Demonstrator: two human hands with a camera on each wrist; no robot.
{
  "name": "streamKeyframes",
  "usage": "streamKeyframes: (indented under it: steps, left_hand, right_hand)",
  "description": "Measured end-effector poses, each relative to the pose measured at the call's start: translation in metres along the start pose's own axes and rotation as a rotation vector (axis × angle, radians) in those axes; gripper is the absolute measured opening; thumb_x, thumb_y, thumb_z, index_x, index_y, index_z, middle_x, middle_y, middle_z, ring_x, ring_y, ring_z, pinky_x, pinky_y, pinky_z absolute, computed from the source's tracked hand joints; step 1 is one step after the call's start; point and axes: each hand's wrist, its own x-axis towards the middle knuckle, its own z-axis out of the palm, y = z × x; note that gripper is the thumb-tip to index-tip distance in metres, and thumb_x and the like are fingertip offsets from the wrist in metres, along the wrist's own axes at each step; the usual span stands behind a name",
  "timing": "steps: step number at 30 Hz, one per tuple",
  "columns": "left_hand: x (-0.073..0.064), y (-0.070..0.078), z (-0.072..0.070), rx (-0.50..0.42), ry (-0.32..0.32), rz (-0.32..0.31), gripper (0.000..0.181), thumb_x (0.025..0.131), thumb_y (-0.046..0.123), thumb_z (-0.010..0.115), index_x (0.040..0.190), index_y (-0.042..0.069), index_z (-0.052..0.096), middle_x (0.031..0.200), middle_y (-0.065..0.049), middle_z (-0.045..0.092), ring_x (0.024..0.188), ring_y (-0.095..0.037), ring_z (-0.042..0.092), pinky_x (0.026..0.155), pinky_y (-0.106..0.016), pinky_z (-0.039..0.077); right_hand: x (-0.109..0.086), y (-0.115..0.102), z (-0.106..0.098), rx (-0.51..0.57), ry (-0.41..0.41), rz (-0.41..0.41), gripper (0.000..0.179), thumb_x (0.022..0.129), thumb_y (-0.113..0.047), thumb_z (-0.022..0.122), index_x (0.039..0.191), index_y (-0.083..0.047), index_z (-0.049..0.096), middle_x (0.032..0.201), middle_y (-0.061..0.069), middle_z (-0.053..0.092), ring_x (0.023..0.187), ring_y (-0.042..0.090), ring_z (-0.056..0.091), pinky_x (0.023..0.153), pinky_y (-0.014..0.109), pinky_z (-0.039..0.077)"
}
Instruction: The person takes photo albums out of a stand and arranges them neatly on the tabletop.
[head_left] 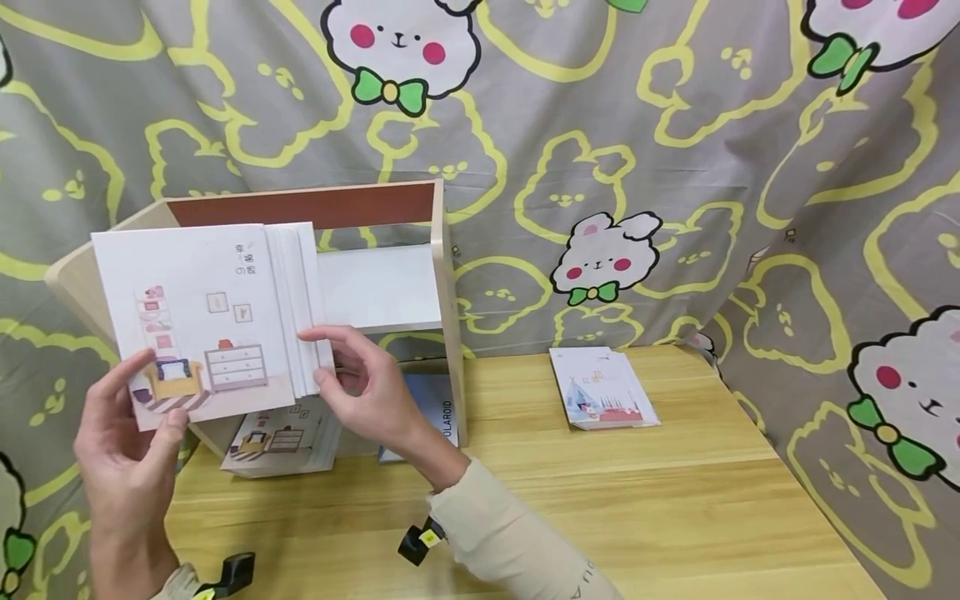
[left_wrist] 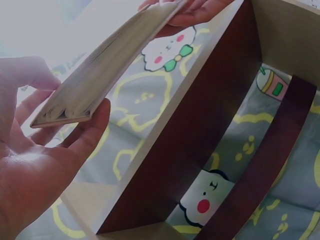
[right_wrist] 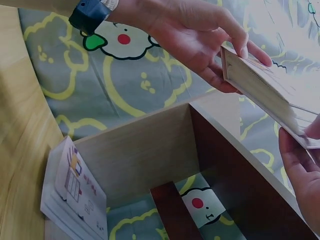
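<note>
A white album (head_left: pixel 191 275) with an armchair and drawers drawn on its cover is held up before the shelf. My left hand (head_left: pixel 127 467) grips its lower left corner, thumb in front. With thumb and index finger, my right hand (head_left: pixel 371 392) pinches the layered pages at its right side. In the left wrist view the album (left_wrist: pixel 102 67) shows its page edges, between the left hand (left_wrist: pixel 40 170) and the right hand (left_wrist: pixel 200 12). The right wrist view shows the album (right_wrist: pixel 260 90) tilted between the left hand (right_wrist: pixel 195 45) and the right hand (right_wrist: pixel 302 165).
Behind the album stands a wooden shelf unit (head_left: pixel 442 292) with a white board (head_left: pixel 378 287). Similar albums (head_left: pixel 288 437) lean low in it, near a blue item (head_left: pixel 431 400) marked POLAROID. A white booklet (head_left: pixel 603 392) lies on the wooden table (head_left: pixel 675 475). A patterned curtain (head_left: pixel 510 108) hangs behind.
</note>
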Motion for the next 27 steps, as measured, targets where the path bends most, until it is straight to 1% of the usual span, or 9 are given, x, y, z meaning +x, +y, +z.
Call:
streamKeyframes:
  steps: [4, 7, 11, 16, 20, 23, 27]
  left_hand:
    - [-0.002, -0.001, 0.002, -0.013, -0.013, -0.002, 0.069, 0.075, -0.037, 0.030, 0.142, -0.022, 0.036, 0.134, -0.032, 0.053, 0.114, -0.032, 0.058, 0.092, -0.027, 0.057]
    - [-0.004, -0.003, 0.004, -0.004, -0.033, -0.005, 0.070, 0.075, -0.037, 0.031, 0.143, -0.021, 0.036, 0.134, -0.031, 0.054, 0.115, -0.032, 0.058, 0.093, -0.027, 0.057]
    - [-0.006, -0.007, 0.007, -0.022, -0.059, -0.003, 0.069, 0.077, -0.037, 0.033, 0.143, -0.021, 0.036, 0.133, -0.030, 0.054, 0.115, -0.031, 0.058, 0.093, -0.027, 0.056]
    - [-0.009, -0.011, 0.012, -0.055, -0.072, 0.005, 0.067, 0.078, -0.037, 0.035, 0.143, -0.022, 0.034, 0.133, -0.031, 0.054, 0.115, -0.032, 0.058, 0.094, -0.029, 0.056]
    - [-0.011, -0.012, 0.016, -0.025, -0.077, -0.007, 0.068, 0.077, -0.037, 0.036, 0.143, -0.021, 0.035, 0.134, -0.031, 0.054, 0.115, -0.032, 0.058, 0.094, -0.028, 0.056]
    - [-0.013, -0.011, 0.018, 0.021, -0.080, -0.020, 0.070, 0.077, -0.036, 0.036, 0.144, -0.019, 0.037, 0.134, -0.029, 0.054, 0.115, -0.030, 0.058, 0.093, -0.027, 0.057]
    - [-0.015, -0.011, 0.021, 0.040, -0.086, -0.028, 0.070, 0.077, -0.035, 0.038, 0.145, -0.018, 0.038, 0.133, -0.029, 0.055, 0.114, -0.030, 0.059, 0.091, -0.026, 0.057]
  right_hand:
    - [-0.003, -0.005, -0.003, 0.003, 0.002, -0.006, 0.040, 0.097, 0.013, 0.053, 0.136, 0.003, 0.055, 0.132, 0.022, 0.064, 0.102, 0.008, 0.064, 0.073, 0.018, 0.053]
    - [-0.005, -0.005, -0.006, 0.012, 0.003, -0.008, 0.040, 0.097, 0.014, 0.052, 0.136, 0.003, 0.054, 0.133, 0.024, 0.063, 0.107, 0.009, 0.064, 0.077, 0.019, 0.055]
    - [-0.008, -0.005, -0.011, 0.023, 0.005, -0.005, 0.041, 0.097, 0.014, 0.052, 0.137, 0.004, 0.054, 0.133, 0.026, 0.062, 0.115, 0.011, 0.064, 0.082, 0.021, 0.057]
    - [-0.013, -0.007, -0.017, 0.024, 0.000, -0.015, 0.040, 0.097, 0.015, 0.052, 0.136, 0.005, 0.054, 0.132, 0.027, 0.062, 0.113, 0.013, 0.064, 0.080, 0.020, 0.056]
    - [-0.018, -0.009, -0.020, 0.031, 0.011, -0.019, 0.040, 0.096, 0.015, 0.052, 0.135, 0.007, 0.054, 0.130, 0.029, 0.062, 0.112, 0.015, 0.064, 0.083, 0.023, 0.058]
    - [-0.022, -0.009, -0.022, 0.037, 0.018, -0.022, 0.040, 0.096, 0.016, 0.053, 0.134, 0.008, 0.054, 0.129, 0.029, 0.062, 0.113, 0.016, 0.065, 0.085, 0.027, 0.060]
    - [-0.026, 0.003, -0.025, 0.037, 0.014, -0.027, 0.041, 0.095, 0.017, 0.053, 0.135, 0.007, 0.053, 0.131, 0.029, 0.061, 0.114, 0.019, 0.065, 0.085, 0.028, 0.060]
